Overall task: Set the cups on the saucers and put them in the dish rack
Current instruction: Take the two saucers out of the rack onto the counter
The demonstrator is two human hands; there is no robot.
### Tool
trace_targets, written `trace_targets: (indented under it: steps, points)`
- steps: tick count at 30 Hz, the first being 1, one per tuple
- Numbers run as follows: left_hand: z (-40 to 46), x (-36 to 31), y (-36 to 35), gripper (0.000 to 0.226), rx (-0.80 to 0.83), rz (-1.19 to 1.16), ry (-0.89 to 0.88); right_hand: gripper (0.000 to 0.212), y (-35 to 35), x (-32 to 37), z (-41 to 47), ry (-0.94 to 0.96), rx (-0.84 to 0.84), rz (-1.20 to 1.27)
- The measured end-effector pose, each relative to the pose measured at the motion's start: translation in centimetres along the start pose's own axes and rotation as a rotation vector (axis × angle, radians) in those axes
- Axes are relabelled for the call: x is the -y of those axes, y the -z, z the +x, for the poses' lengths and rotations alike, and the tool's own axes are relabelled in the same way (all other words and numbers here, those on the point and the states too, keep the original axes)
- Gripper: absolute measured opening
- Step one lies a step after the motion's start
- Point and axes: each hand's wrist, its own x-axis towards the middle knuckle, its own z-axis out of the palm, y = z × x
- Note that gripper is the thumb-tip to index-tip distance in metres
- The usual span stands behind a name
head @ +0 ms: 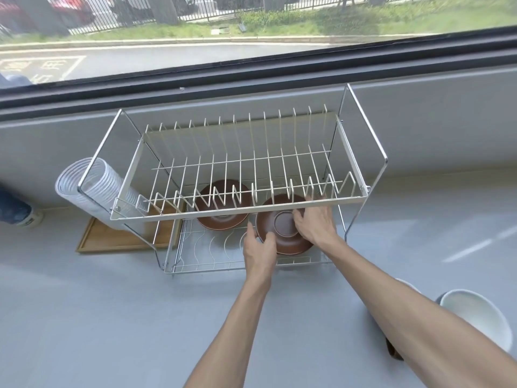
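In the lower tier of the dish rack (pixel 240 217), both hands grasp one brown saucer (pixel 282 233). The left hand (pixel 258 253) pinches its near-left rim, thumb on top and fingers curled under the edge. The right hand (pixel 314 222) clasps the right side, its fingers reaching over the rim toward the raised centre ring. The saucer sits tilted over the wire floor of the lower tier, toward its right end; whether it touches the wires cannot be told. Just to its left, a second brown saucer (pixel 222 217) lies in the same tier, partly hidden by the cream upper tier's front bar. The upper tier holds only its upright dividers. Left of the rack, a wooden tray (pixel 112 239) lies on the grey table (pixel 112 317), and a white ribbed hose (pixel 92 186) rests above it against the rack's frame. At the lower right, beyond the right forearm, a white cup (pixel 475 315) stands on the table.
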Motion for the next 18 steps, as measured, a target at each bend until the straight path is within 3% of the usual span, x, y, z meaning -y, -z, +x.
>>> trace_targets:
  steps: [3, 6, 18]
  points:
    - [0.9, 1.9, 0.4, 0.080, -0.015, 0.039, -0.007, 0.040, 0.5, -0.1, -1.3, -0.058, 0.049, 0.018]
    - [-1.4, 0.9, 1.5, 0.049, 0.017, 0.008, -0.017, 0.041, 0.9, -0.3, -2.9, -0.034, 0.033, 0.021]
    - [-8.0, 0.9, 5.8, 0.037, 0.038, -0.020, -0.028, 0.054, 1.3, -2.2, -11.0, -0.044, 0.082, 0.097]
